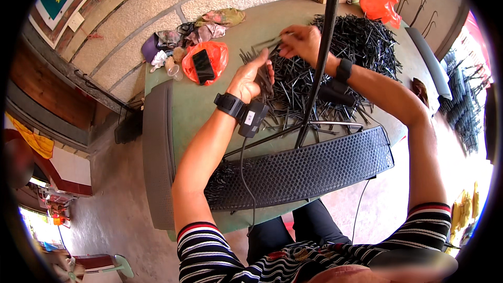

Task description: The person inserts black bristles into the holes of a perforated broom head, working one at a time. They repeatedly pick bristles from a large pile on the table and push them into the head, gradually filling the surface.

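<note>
My left hand (pixel 248 79) is closed around a bundle of thin dark rods (pixel 266 87), whose ends stick out above and below the fingers. Just right of it, my right hand (pixel 305 43) has thumb and fingers pinched on a thin rod that is smeared by motion. Beneath and beyond both hands spreads a large heap of black thin rods (pixel 361 42). Nearer my body lies a long black panel full of small holes (pixel 314 165); many short black pieces (pixel 222 181) crowd its left end.
A tall black pole (pixel 320 65) rises beside my right hand. Left on the green table (pixel 196 115) are a grey padded board (pixel 157 152), a phone (pixel 203 66) on a red bag (pixel 222 58) and crumpled cloths (pixel 209 27). Another red bag (pixel 380 8) lies far right. Cables hang nearby.
</note>
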A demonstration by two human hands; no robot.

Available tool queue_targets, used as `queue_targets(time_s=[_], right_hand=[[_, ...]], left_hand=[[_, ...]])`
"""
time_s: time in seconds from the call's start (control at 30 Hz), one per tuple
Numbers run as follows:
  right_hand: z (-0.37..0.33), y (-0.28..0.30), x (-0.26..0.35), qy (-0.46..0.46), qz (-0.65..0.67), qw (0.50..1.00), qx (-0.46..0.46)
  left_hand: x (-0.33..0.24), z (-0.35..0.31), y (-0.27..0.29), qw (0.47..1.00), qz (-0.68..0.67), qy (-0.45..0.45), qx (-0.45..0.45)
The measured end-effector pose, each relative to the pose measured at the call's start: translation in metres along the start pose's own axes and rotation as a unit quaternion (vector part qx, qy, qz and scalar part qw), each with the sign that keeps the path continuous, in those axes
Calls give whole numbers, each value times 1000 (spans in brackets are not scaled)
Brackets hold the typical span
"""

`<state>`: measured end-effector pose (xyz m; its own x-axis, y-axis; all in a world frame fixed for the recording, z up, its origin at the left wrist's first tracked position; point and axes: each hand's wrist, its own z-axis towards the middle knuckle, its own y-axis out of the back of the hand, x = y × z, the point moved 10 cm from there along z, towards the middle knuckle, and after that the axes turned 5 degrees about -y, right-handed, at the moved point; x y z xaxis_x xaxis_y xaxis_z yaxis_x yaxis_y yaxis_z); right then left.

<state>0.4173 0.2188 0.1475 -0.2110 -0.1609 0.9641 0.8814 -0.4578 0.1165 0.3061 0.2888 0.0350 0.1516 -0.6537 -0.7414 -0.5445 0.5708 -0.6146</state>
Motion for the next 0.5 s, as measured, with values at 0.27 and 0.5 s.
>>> queue_targets(time_s=[0.27,0.5], right_hand=[[-39,-66,25,158,-172,951,200],[-58,-13,64,115,-372,909,152]], left_hand=[[-14,3,-8,998,-43,-33,39],[-51,-32,7,992,-2,-122,4]])
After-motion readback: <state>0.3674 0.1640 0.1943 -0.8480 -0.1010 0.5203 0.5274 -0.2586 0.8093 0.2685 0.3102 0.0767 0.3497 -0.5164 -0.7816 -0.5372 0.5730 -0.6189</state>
